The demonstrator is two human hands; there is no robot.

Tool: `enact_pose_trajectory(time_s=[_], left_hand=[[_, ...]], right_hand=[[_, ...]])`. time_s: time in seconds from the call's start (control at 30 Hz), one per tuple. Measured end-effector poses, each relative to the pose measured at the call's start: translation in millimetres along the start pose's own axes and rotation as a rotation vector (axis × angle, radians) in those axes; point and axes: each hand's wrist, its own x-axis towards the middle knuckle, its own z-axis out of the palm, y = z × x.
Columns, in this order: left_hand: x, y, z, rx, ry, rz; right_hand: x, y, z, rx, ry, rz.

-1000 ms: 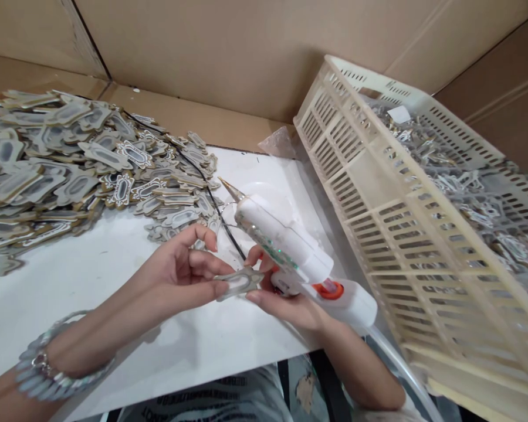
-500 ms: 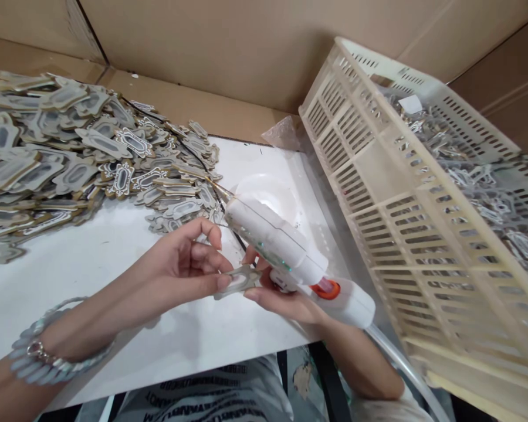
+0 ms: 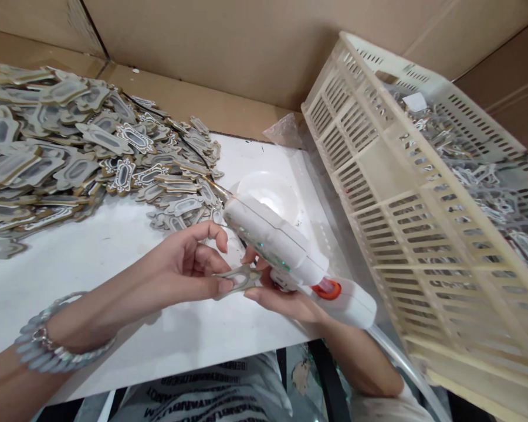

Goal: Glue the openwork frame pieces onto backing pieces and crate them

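My left hand (image 3: 187, 264) pinches a small grey ornamental frame piece (image 3: 240, 278) between thumb and fingers, its index finger raised and curled. The piece has scalloped ends and an oval middle. My right hand (image 3: 286, 299) meets its other end with thumb and fingertips. Lying over that hand is a white glue gun (image 3: 277, 234) with a thin metal nozzle, an orange ring at the rear and a cable. The gun's barrel hides most of the right fingers. The nozzle points up and left, toward the heap and away from the held piece.
A large heap of similar frame pieces (image 3: 61, 135) covers the left of the white tabletop (image 3: 167, 328). Behind the gun stands a shallow white dish (image 3: 268, 190). At right, a cream slatted crate (image 3: 365, 170) holds bagged pieces. Cardboard walls (image 3: 211, 53) rise behind.
The frame piece has tilted slightly between my hands, and the left fingers have shifted a little on it. The right hand and glue gun stay nearly still.
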Motion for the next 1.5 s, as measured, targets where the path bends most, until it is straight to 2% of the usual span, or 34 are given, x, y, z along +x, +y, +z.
enact_pose_trajectory(time_s=[0.13,0.23,0.33,0.53,0.63,0.73,0.83,0.97,1.07,1.13,1.23,1.3,1.5], left_hand=[[-3.5,5.0,2.9,-0.024,0.038,-0.028],[-4.9,6.0,0.6,-0.024,0.005,-0.043],[-4.6,5.5,-3.0,-0.130,-0.032,-0.108],[-4.8,-1.9,-1.5,-0.433,-0.240,-0.320],[-5.3,-5.3,1.8,-0.509,-0.304,-0.356],[-5.7,-5.5,2.3,-0.538,-0.316,-0.334],[-6.3,-2.4,-1.4,-0.494,-0.258,-0.252],[-6.4,7.1,-9.5,-0.416,-0.069,-0.044],[-7.0,16.7,-13.3,-0.368,0.054,0.092],[-8.7,22.2,-13.7,-0.386,0.128,0.130],[-12.1,26.5,-12.8,-0.444,0.175,0.107],[-13.4,26.1,-12.8,-0.448,0.168,0.099],[-12.7,22.1,-15.3,-0.444,0.120,0.144]], right_hand=[[0.4,-1.3,-0.1,0.039,0.059,-0.032],[2.7,-6.9,-3.9,0.036,0.033,-0.045],[3.5,-10.9,-7.1,0.062,0.031,-0.055],[1.0,-12.6,-6.7,0.231,-0.068,0.122],[0.0,-12.8,-6.0,0.288,-0.068,0.121],[-2.8,-10.3,-6.9,0.322,-0.040,0.089],[-5.5,-5.6,-8.6,0.328,0.030,0.049],[-7.4,1.5,-9.7,0.361,0.213,-0.029],[-9.0,3.7,-11.5,0.332,0.277,-0.062],[-10.2,2.1,-13.8,0.253,0.253,-0.045],[-10.7,-1.8,-16.3,0.054,0.144,-0.006],[-10.1,-2.8,-15.9,-0.044,0.093,-0.009],[-7.9,-2.1,-11.2,-0.107,0.094,-0.056]])
